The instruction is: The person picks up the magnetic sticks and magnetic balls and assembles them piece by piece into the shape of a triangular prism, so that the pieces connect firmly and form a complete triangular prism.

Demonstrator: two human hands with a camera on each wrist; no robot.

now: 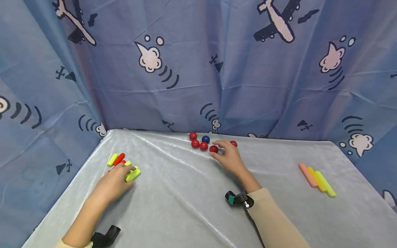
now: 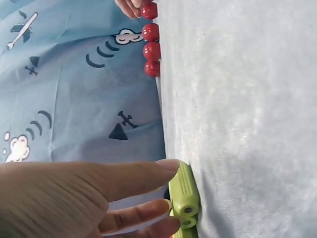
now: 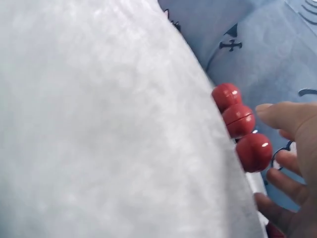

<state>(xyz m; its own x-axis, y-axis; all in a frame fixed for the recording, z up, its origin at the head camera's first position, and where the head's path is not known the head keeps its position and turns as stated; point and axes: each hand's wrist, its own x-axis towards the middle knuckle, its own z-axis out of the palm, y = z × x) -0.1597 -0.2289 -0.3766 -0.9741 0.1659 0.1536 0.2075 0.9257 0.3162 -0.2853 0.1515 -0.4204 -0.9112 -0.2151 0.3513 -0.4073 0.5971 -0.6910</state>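
Observation:
In the head view, my left hand (image 1: 116, 181) hovers over a pile of short yellow-green sticks (image 1: 133, 174) and red sticks (image 1: 119, 158), shaped like stubby highlighters. The left wrist view has its thumb and fingertips close by a ridged yellow-green stick (image 2: 184, 191); whether they touch it I cannot tell. At the table's back, my right hand (image 1: 231, 158) has thumb and fingers spread around a glossy red ball (image 1: 213, 148). A gap shows between the fingers and the red ball (image 3: 253, 152) in the right wrist view. Several red balls (image 1: 195, 143) and a blue ball (image 1: 205, 139) lie to its left.
Another red ball (image 1: 234, 143) sits behind the right hand. Three sticks lie together at the right: salmon (image 1: 308, 175), yellow (image 1: 317, 179) and yellow-green (image 1: 325, 184). A pale cloth covers the table (image 1: 173, 206); a blue patterned curtain (image 1: 192, 69) hangs behind its back edge.

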